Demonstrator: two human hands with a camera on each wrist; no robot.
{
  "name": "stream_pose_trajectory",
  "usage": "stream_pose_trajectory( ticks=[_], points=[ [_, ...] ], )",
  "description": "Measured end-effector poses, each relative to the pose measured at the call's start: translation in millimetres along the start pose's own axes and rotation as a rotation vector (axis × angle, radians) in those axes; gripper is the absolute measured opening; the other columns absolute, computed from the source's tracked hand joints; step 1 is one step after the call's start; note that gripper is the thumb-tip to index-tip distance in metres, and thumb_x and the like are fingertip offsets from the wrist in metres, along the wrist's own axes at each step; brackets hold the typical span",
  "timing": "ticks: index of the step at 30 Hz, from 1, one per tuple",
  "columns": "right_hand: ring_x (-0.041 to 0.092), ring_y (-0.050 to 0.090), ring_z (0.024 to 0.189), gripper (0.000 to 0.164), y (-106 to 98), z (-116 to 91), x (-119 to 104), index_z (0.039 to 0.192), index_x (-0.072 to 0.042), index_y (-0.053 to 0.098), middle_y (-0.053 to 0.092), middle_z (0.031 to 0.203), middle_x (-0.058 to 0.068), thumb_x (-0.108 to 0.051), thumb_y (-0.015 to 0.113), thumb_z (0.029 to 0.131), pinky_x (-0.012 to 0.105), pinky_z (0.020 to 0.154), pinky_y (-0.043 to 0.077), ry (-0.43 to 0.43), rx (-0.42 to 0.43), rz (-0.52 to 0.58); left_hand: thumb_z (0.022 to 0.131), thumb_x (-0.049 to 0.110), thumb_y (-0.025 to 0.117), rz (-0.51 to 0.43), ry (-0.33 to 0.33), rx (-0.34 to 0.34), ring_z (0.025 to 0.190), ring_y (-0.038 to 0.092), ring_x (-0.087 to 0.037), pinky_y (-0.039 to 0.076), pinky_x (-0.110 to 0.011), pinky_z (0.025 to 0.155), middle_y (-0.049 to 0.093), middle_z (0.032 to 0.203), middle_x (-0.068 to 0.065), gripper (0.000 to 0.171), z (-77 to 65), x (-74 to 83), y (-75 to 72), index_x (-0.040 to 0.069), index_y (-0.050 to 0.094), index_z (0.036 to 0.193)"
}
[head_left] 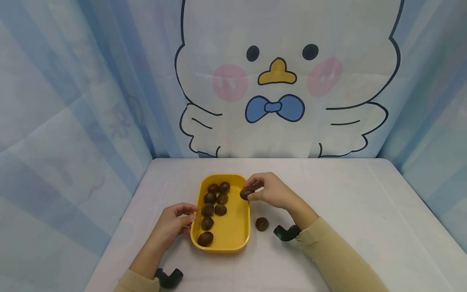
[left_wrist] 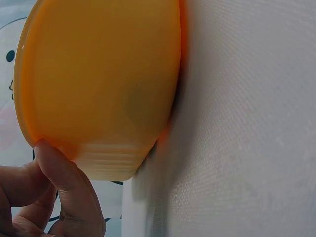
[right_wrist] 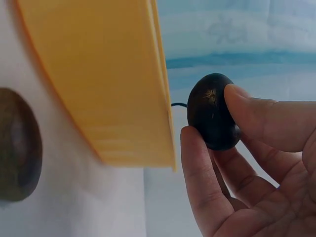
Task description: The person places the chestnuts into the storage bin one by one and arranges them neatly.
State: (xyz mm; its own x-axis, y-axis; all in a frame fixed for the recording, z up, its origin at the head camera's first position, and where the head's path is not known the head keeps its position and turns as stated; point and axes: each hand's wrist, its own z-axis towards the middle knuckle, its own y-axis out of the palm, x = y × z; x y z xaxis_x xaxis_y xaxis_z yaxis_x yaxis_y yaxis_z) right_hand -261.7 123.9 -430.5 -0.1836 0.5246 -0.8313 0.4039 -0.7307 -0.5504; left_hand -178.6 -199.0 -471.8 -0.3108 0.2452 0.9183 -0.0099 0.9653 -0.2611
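In the head view a yellow plastic tray (head_left: pixel 237 227) lies on the table with several brown chestnuts (head_left: pixel 207 209) along its left side. My right hand (head_left: pixel 271 190) pinches a dark chestnut (right_wrist: pixel 210 111) between thumb and fingers over the tray's right rim, higher than the tabletop. The pale star-like tip of this chestnut faces the right wrist view. At the tray's left side, my left hand (head_left: pixel 175 223) holds the rim with its fingertips. The left wrist view shows those fingers (left_wrist: pixel 64 182) against the tray's outer wall (left_wrist: pixel 98 89). One loose chestnut (head_left: pixel 262 224) lies on the table right of the tray.
The white-covered table (head_left: pixel 328 194) stretches out on both sides of the tray. A printed curtain (head_left: pixel 277 138) with a cartoon chick hangs behind the table's back edge. Dark wrist mounts (head_left: pixel 287 232) stick out near both beige sleeves (head_left: pixel 339 251).
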Motion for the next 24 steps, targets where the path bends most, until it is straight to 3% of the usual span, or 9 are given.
stream_pose_trajectory(
  ticks=[9, 24],
  points=[
    [0.022, 0.07, 0.112, 0.022, 12.7, 12.3, -14.1, 0.111, -0.022, 0.079, 0.078, 0.113, -0.004, -0.012, 0.084, 0.092, 0.04, 0.098, 0.063, -0.035, -0.03, 0.013, 0.101, 0.004, 0.069, 0.015, 0.009, 0.01, 0.08, 0.063, -0.02, 0.062, -0.028, 0.067, 0.066, 0.11, -0.011, 0.023, -0.3, -1.6, 1.2, 0.005, 0.076, 0.123],
    [0.019, 0.072, 0.105, 0.022, 35.0, 35.3, -30.5, 0.112, -0.017, 0.08, 0.078, 0.113, -0.001, -0.01, 0.084, 0.091, 0.039, 0.099, 0.063, -0.066, -0.088, 0.06, 0.101, 0.003, 0.069, 0.004, -0.004, 0.002, 0.079, 0.063, -0.019, 0.062, -0.028, 0.066, 0.066, 0.111, -0.011, 0.024, -1.1, 1.6, 0.3, 0.004, 0.076, 0.123]
  ],
)
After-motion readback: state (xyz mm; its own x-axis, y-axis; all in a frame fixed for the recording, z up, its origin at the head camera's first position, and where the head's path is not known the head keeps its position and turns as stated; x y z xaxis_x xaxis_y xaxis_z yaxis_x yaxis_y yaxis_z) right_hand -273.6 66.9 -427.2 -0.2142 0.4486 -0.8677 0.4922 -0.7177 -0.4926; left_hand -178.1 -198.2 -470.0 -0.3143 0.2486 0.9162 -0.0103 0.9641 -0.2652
